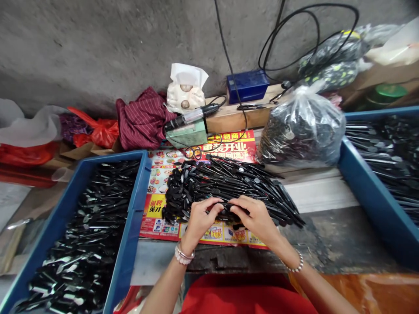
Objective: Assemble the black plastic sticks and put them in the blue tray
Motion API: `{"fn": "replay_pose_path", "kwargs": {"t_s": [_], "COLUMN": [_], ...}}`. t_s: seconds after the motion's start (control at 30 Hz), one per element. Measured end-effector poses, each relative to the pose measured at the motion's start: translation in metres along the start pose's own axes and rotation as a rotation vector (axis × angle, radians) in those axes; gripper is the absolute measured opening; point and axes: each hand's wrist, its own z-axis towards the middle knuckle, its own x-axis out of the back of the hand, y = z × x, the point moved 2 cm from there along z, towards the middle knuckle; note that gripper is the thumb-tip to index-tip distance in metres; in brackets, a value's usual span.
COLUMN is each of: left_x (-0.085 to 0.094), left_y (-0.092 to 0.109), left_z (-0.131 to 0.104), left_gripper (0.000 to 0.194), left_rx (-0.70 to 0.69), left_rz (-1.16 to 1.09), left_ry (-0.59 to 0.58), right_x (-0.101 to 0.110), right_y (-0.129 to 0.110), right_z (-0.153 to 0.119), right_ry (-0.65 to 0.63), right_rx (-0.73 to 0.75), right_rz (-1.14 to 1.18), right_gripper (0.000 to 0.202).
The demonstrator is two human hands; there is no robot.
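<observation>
Beside the pile (225,179) | blue bins (141,183) (366,196): black parts (98,218) | clear bag (304,98): dark pieces (306,135) | both hands (202,218) (257,218): pinching a small black part (226,207)

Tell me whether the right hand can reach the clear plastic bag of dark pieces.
Probably yes: only the low heap of slim black pieces seems to separate the right hand from the clear plastic bag, though that hand appears busy pinching a small black part.
</observation>
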Motion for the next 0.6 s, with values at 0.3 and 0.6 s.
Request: {"fn": "replay_pose_path", "kwargs": {"t_s": [0.3, 0.6], "left_x": [0.007, -0.002], "left_y": [0.028, 0.02], "left_z": [-0.004, -0.018], "left_gripper": [0.021, 0.023], "left_rx": [0.067, 0.197], "left_rz": [-0.051, -0.264], "left_ry": [-0.13, -0.139], "right_x": [0.011, 0.004], "right_y": [-0.014, 0.0], "right_z": [-0.011, -0.024], "right_ry": [-0.018, -0.017], "right_rx": [0.058, -0.123], "right_rz": [-0.019, 0.167], "right_gripper": [0.023, 0.025]}}
